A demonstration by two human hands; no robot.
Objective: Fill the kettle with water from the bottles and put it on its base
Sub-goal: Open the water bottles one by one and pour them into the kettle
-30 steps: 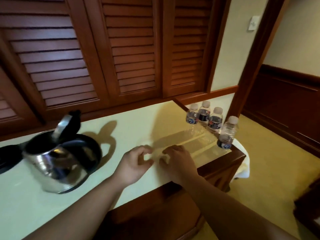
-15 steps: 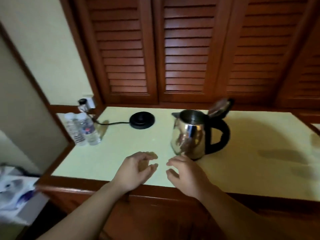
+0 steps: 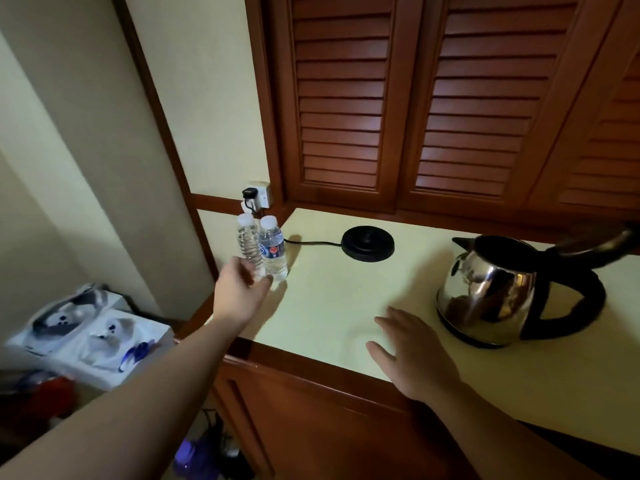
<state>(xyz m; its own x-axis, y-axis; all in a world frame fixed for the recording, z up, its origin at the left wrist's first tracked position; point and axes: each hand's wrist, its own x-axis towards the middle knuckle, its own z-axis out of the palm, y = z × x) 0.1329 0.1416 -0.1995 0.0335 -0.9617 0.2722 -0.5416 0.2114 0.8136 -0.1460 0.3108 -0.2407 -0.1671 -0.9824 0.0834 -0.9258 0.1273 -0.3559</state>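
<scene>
Head view: the left hand (image 3: 242, 292) has reached from the table (image 3: 346, 299) centre to the two bottles (image 3: 273, 247) at its left edge, fingers closing on the nearer one. Right hand (image 3: 412, 351) rests flat, open. Kettle (image 3: 491, 299), lid up, stands off its base (image 3: 367, 243); filling can begin.

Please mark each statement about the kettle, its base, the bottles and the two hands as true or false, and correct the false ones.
1. The kettle sits on its base. False: it stands on the counter, apart from the base.
2. The kettle's lid is open. True.
3. The left hand reaches the unlabelled bottle. True.
4. The right hand holds the labelled bottle. False: it is open over the counter, holding nothing.
5. Both bottles have caps on. True.
</scene>
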